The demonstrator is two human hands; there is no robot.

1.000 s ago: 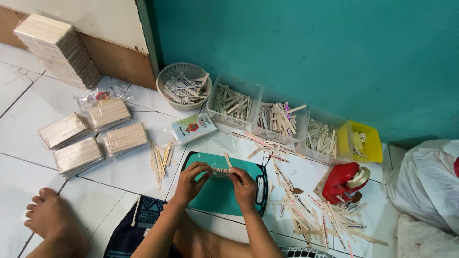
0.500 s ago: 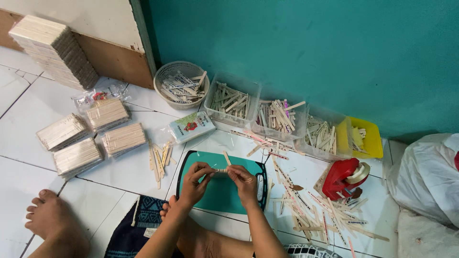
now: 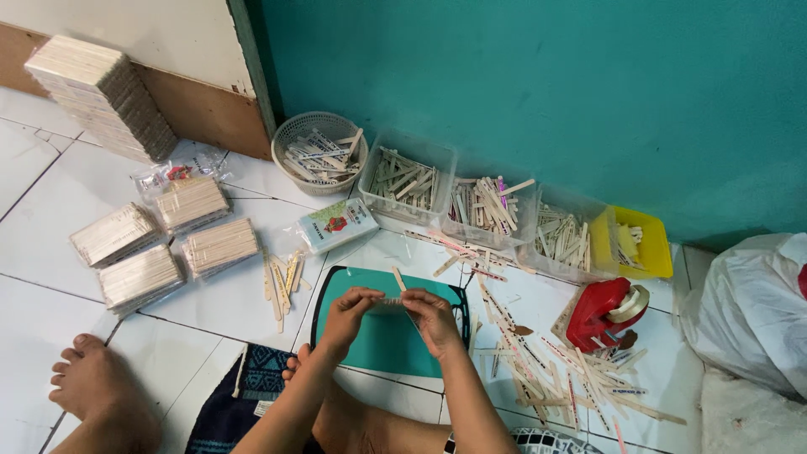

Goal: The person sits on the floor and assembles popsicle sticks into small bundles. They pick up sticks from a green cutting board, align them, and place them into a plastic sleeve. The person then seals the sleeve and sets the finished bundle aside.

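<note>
Head view: your left hand (image 3: 349, 308) and right hand (image 3: 430, 314) each pinch an end of a small bundle of wooden sticks (image 3: 389, 303), grip narrow, above the teal cutting board (image 3: 382, 340). At 3 o'clock sits a red tape dispenser (image 3: 607, 313) among loose sticks (image 3: 551, 370); at 12 o'clock, 4 clear tubs (image 3: 407, 176). Since 0.5 s ago, your hands stay put. White tiled floor (image 3: 50, 210), teal wall (image 3: 521, 84).
</note>
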